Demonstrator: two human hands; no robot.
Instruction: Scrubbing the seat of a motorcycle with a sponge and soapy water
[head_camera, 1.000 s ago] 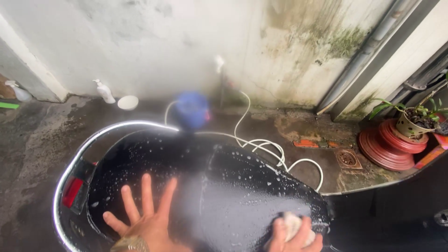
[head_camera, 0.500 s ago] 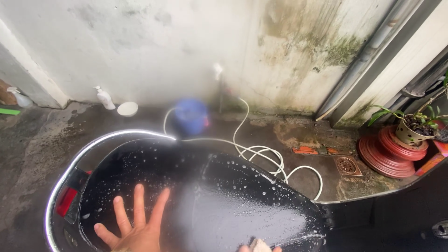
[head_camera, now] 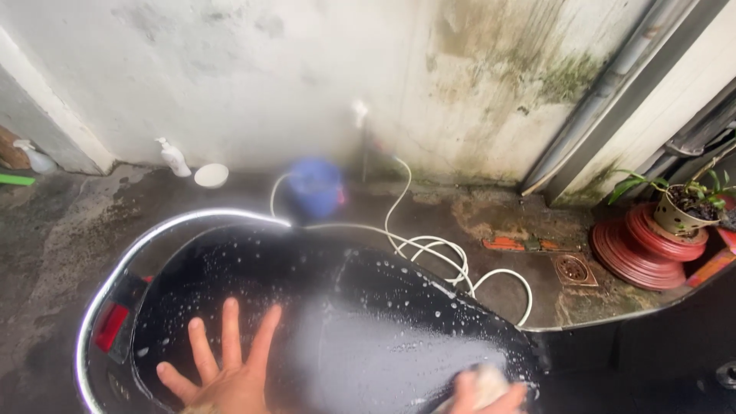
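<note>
At the bottom edge, about five o'clock, the right hand (head_camera: 479, 392) has its fingers curled shut on a pale, soapy sponge (head_camera: 481, 377), which looks soft, light and squashy, best gripped across its bulk. Toward seven o'clock the left hand (head_camera: 224, 376) lies flat with fingers spread wide apart on the black scooter seat (head_camera: 368, 337), a broad, wet, suds-flecked surface that I judge firm but slick, so a flat palm steadies better than a pinch. Beyond, at twelve o'clock, a white hose (head_camera: 429, 249) coils on the wet floor beside a blue bucket (head_camera: 314, 188).
</note>
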